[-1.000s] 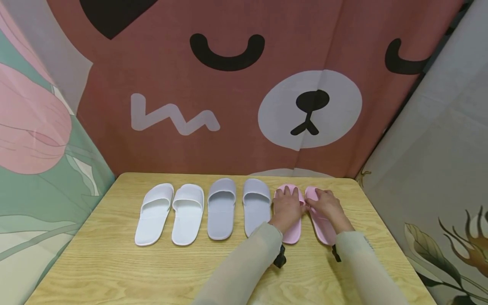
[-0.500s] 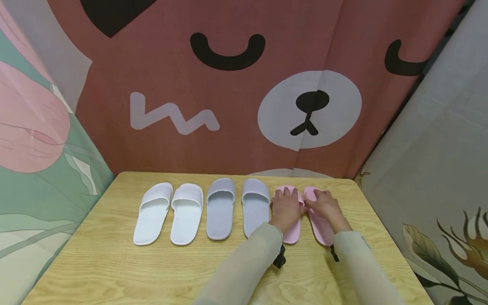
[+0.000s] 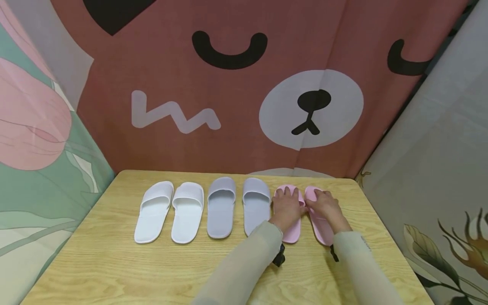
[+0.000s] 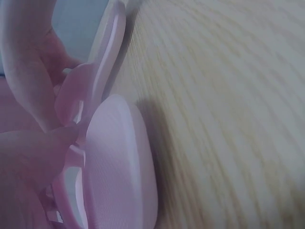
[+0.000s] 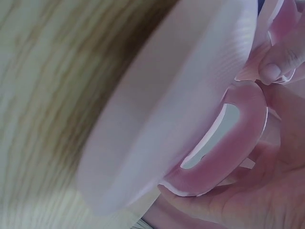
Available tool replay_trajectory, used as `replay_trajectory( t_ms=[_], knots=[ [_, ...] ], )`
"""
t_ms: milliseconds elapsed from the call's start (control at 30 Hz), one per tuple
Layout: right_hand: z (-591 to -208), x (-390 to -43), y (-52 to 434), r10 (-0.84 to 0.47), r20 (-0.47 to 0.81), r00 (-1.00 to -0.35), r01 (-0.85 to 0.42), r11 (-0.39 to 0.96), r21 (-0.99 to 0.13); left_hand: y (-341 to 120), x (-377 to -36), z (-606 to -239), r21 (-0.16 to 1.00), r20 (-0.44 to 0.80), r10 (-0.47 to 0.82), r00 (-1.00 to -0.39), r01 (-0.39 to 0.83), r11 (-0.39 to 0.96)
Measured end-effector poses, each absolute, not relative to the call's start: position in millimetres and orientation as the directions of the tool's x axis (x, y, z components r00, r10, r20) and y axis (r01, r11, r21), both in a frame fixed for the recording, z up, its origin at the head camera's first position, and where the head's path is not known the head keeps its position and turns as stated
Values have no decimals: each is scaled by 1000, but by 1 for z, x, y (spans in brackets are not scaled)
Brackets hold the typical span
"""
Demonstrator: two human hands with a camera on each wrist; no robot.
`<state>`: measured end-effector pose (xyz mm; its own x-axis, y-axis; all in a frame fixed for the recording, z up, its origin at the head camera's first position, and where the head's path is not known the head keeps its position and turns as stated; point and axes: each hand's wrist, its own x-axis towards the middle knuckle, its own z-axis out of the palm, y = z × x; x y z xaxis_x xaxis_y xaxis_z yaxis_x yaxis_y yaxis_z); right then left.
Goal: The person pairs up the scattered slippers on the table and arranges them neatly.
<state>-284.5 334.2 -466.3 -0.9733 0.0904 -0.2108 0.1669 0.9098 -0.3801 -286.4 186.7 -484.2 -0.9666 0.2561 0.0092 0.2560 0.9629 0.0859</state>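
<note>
At the right end of a row of slippers lies a pink pair with heels toward me. My left hand (image 3: 286,207) spreads over the upper of the left pink slipper (image 3: 292,234), holding it with the thumb along the inner side. Over the right pink slipper (image 3: 322,232), my right hand (image 3: 328,208) grips the strap from both sides. In the right wrist view, thumb and fingers of the right hand (image 5: 252,195) straddle that open strap (image 5: 228,152). Both thumbs come close together between the slippers. The left slipper's toe is partly hidden under the fingers.
To the left stand two grey slippers (image 3: 220,218) and two white slippers (image 3: 187,224), all toes to the back. They lie on a wood-grain table (image 3: 152,275). A brown curtain with a bear face (image 3: 228,140) hangs behind, with patterned cloths on both sides.
The head view has shifted very slightly. Both hands and all the slippers keep their places.
</note>
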Motion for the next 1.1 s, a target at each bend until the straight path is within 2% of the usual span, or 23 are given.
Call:
replay_trajectory(
  t_ms=[267,967,1100],
  knots=[
    [-465,-285,333,92,-211,-973,170,907,-386,187,-289,-485,56,11,254,-967,254,966],
    [-465,-281,336,73,-236,-969,164,905,-393,180,-283,-476,82,6,315,-949,315,946],
    [-461,-280,336,64,-239,-969,156,908,-390,178,-283,-472,117,-6,326,-945,323,939]
  ],
)
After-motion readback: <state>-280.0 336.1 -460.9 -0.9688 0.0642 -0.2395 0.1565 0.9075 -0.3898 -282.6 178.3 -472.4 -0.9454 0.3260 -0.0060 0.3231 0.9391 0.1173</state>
